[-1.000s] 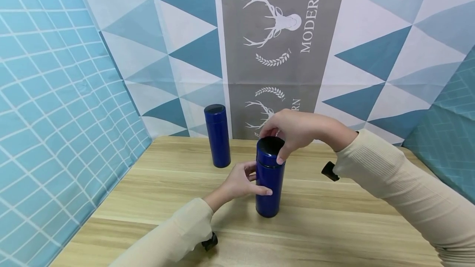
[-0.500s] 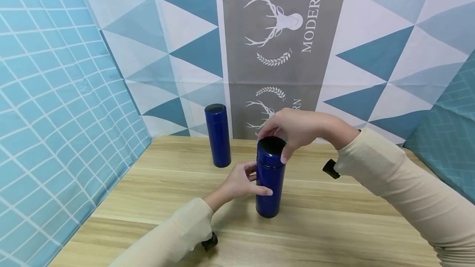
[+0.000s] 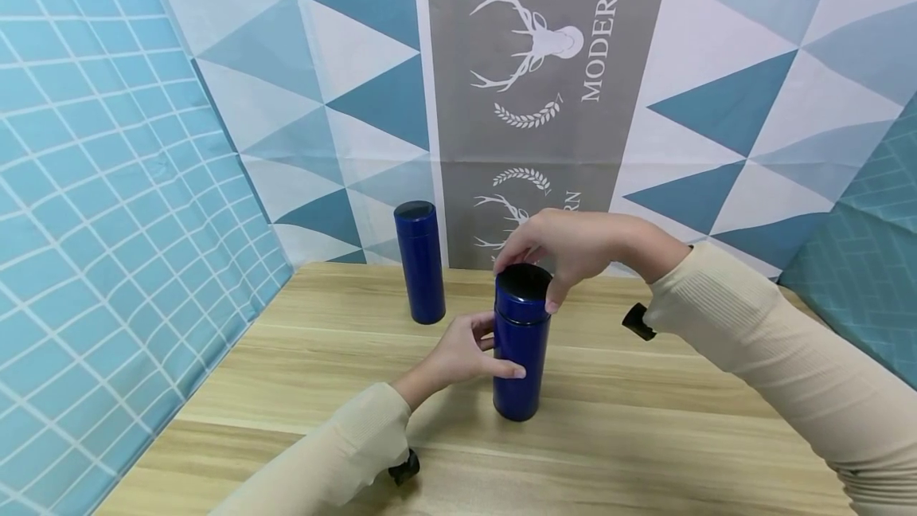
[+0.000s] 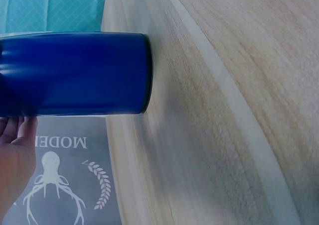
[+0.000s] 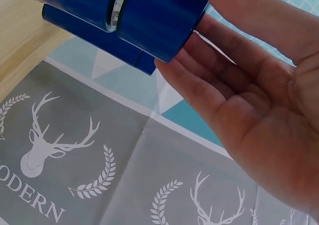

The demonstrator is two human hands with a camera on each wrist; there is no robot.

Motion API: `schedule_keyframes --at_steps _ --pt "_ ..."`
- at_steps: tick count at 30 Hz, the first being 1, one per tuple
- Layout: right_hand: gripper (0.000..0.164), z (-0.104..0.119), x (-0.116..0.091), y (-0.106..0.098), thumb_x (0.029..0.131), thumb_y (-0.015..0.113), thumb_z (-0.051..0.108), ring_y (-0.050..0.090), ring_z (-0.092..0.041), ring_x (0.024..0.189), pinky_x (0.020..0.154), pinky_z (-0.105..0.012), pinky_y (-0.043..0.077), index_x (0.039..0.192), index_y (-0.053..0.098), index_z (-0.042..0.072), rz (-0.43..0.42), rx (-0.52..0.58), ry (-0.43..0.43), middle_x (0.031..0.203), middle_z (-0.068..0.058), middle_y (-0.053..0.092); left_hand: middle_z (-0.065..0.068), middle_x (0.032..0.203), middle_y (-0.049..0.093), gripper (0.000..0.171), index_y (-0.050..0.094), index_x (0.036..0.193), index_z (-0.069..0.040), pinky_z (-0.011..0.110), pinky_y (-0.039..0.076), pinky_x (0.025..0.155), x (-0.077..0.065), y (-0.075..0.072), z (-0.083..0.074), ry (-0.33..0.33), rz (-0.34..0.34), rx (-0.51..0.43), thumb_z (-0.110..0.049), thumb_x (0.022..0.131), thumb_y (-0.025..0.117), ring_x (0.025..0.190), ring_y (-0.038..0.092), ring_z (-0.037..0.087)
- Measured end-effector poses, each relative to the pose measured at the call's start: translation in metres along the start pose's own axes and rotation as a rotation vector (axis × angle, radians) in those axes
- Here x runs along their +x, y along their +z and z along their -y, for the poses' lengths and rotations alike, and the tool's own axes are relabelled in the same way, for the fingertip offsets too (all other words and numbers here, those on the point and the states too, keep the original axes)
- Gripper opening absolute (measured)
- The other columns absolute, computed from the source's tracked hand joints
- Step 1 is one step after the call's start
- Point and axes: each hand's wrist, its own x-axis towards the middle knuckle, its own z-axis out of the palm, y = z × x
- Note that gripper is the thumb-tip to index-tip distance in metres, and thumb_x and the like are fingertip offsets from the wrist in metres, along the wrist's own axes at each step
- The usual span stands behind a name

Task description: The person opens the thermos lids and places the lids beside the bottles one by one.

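Observation:
A dark blue vacuum flask (image 3: 517, 392) stands upright on the wooden table. My left hand (image 3: 458, 350) grips its body from the left, thumb across the front and fingers around behind. From above, my right hand (image 3: 576, 249) holds the flask's black-topped lid (image 3: 517, 305) between thumb and fingers. In the right wrist view, a silvery ring (image 5: 118, 7) shows in the gap between lid and body. The left wrist view has the flask body (image 4: 79, 75) lying sideways in the picture, its dark base edge at the table.
A second blue flask (image 3: 423, 269) of similar shape stands upright farther back to the left, near the patterned backdrop (image 3: 380, 118). A blue gridded sheet (image 3: 107, 181) borders the table (image 3: 301, 357) on the left. Dark straps hang at both sleeves.
My right thumb has slid slightly to the right along the lid's rim, the right hand turning a little with it. The left hand and both flasks keep their places.

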Motion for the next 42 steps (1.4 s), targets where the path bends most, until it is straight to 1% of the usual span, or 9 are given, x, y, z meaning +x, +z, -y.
schedule_keyframes --at_steps 13,22,29,36,42 --pt "0.066 -0.0023 -0.0007 -0.0009 0.067 0.084 -0.002 0.062 -0.021 0.119 0.103 -0.041 0.050 0.127 0.062 0.015 0.036 0.006 -0.042 0.128 -0.002 0.064 0.013 0.131 0.062 0.067 0.056 0.131 -0.007 0.036 0.049 0.104 -0.0002 -0.0001 0.0023 0.023 0.015 -0.002 -0.006 0.070 0.083 0.119 0.062 0.023" --pt "0.066 -0.0057 -0.0009 0.0009 0.067 0.084 -0.002 0.062 -0.021 0.119 0.103 -0.043 0.049 0.127 0.062 0.016 0.032 0.029 -0.066 0.128 -0.001 0.064 0.012 0.131 0.062 0.066 0.056 0.131 -0.007 0.037 0.049 0.104 -0.0015 0.0009 0.0019 0.009 0.012 0.001 -0.005 0.071 0.083 0.119 0.062 0.023" --pt "0.067 -0.0071 -0.0033 0.0019 0.068 0.084 -0.001 0.060 -0.021 0.120 0.104 -0.043 0.049 0.128 0.060 0.017 0.022 -0.009 -0.062 0.128 -0.001 0.062 0.012 0.132 0.062 0.067 0.055 0.132 -0.007 0.036 0.049 0.104 -0.0003 0.0013 0.0015 0.007 0.015 -0.003 -0.005 0.071 0.083 0.120 0.061 0.023" --pt "0.068 -0.0014 -0.0033 0.0029 0.068 0.083 -0.002 0.058 -0.021 0.117 0.102 -0.045 0.051 0.129 0.057 0.013 0.027 -0.081 -0.061 0.126 -0.002 0.062 0.012 0.133 0.061 0.067 0.055 0.132 -0.006 0.035 0.049 0.105 0.0012 -0.0003 0.0011 0.000 0.023 0.003 -0.004 0.071 0.082 0.121 0.060 0.024" --pt "0.069 -0.0001 -0.0039 0.0022 0.069 0.082 -0.002 0.057 -0.022 0.119 0.103 -0.046 0.049 0.131 0.056 0.012 0.031 -0.075 -0.046 0.128 -0.002 0.060 0.013 0.132 0.061 0.067 0.055 0.132 -0.005 0.035 0.049 0.104 0.0020 -0.0012 0.0018 0.015 0.024 0.004 -0.006 0.070 0.083 0.120 0.061 0.023"
